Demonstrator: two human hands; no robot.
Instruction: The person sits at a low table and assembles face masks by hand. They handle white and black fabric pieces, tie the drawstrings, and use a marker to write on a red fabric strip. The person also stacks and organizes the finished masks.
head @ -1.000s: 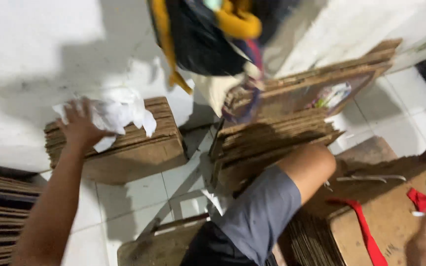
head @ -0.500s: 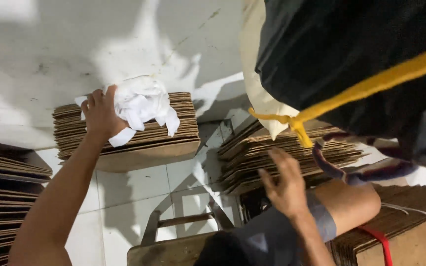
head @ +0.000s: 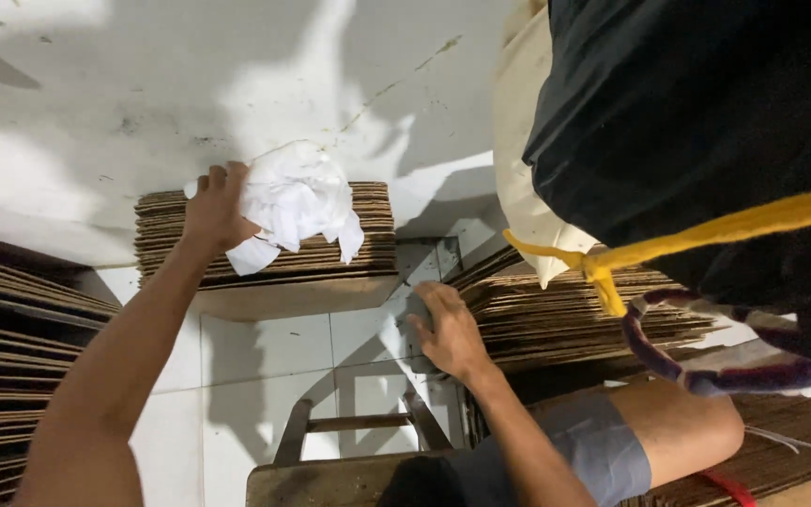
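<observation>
crumpled white cloth [head: 295, 202], soft and folded over itself in loose lumps, sits on top of a stack of flat brown corrugated cardboard sheets [head: 265, 246] against the pale scuffed wall [head: 143, 103]. the left hand [head: 216, 208] is clenched onto the cloth's left side, fingers curled into the fabric, arm stretched out long from the lower left. the stack's ribbed edges show as thin brown layers, resting on a plain slab.

the right hand [head: 448, 330] lies half-closed with its fingers bent against the near end of a second pile of corrugated cardboard [head: 574, 314]; i cannot tell whether it actually grips a sheet or only presses on it. below it are glossy white floor tiles [head: 265, 352] and the wooden frame of a low stool [head: 349, 437]. a black fabric bag with a yellow strap [head: 706, 141] hangs large at the upper right, with a purple-and-white woven cord loop [head: 706, 361] beneath it.

compared with half a second ago, the right hand has dropped from mid-air down to the edge of the second pile, while the left hand stays on the cloth in much the same spot.
</observation>
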